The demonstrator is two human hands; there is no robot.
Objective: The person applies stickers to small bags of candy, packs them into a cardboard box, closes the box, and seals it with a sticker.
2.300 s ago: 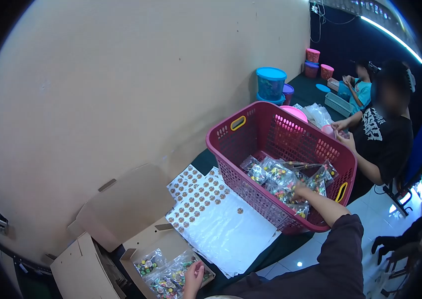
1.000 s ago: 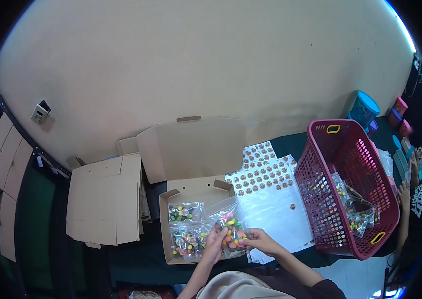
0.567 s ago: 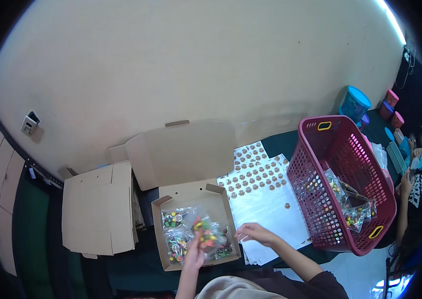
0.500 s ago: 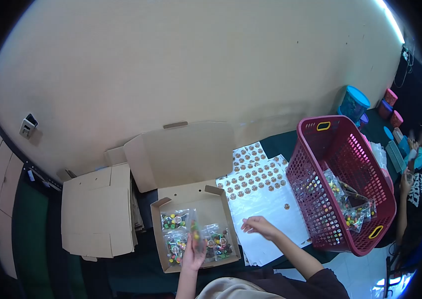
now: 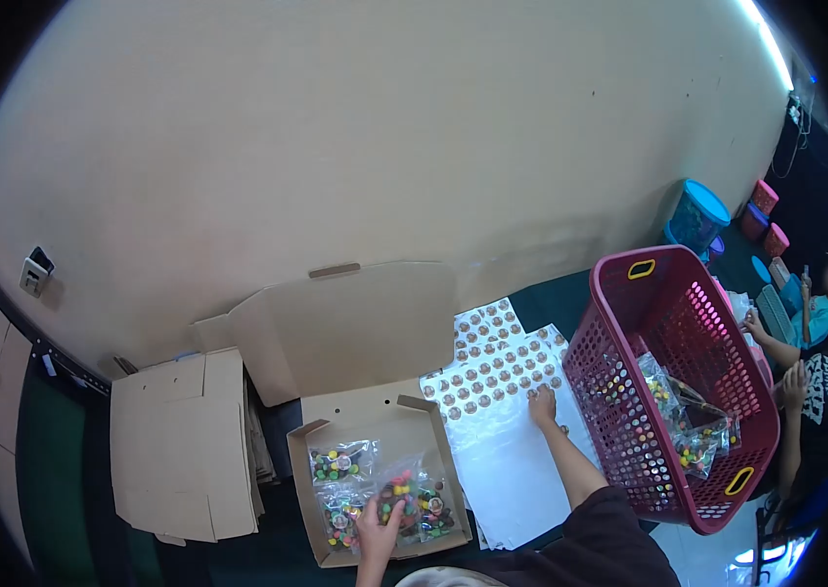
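My left hand [image 5: 378,536] grips a clear plastic bag of colourful round sweets [image 5: 400,487], held over an open cardboard box [image 5: 375,399]. Inside the box lie several more such bags, one of them the bag of sweets [image 5: 343,460] at the back left. My right hand [image 5: 542,403] is down on a white sticker sheet [image 5: 502,465], at the front row of its round brown stickers [image 5: 484,401]. Its fingers are bent and close together at the stickers; whatever is between the fingertips is too small to make out.
A maroon laundry basket [image 5: 619,284] with bagged sweets stands at right. Flattened cardboard boxes [image 5: 174,450] are stacked at left. Blue-lidded tubs [image 5: 699,217] stand by the wall. Another person [image 5: 815,391] works at far right.
My right hand has moved forward and right to the rows of stickers. My left hand has lowered the bag, which has turned from edge-on to show its broad side.
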